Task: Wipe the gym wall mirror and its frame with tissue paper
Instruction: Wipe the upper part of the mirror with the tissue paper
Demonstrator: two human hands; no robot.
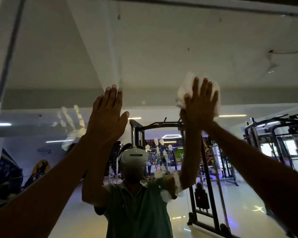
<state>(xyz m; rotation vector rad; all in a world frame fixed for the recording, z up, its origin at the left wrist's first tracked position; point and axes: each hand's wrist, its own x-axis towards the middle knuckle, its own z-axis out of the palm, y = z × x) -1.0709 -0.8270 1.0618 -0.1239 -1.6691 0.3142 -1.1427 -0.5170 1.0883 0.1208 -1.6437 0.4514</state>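
Observation:
The wall mirror (162, 54) fills the view, its grey frame (6, 66) running down the left side and along the top edge. My right hand (200, 105) presses a crumpled white tissue (183, 90) flat against the glass, fingers straight. My left hand (108, 115) lies flat on the glass with straight fingers and holds nothing. A whitish handprint smear (70, 124) marks the mirror left of my left hand. More white smudges (163, 184) show lower on the glass.
The mirror reflects a person in a green shirt wearing a white headset (133, 158), black cable machines (203, 169) and racks (279, 143), a glossy floor and wall posters (40, 169).

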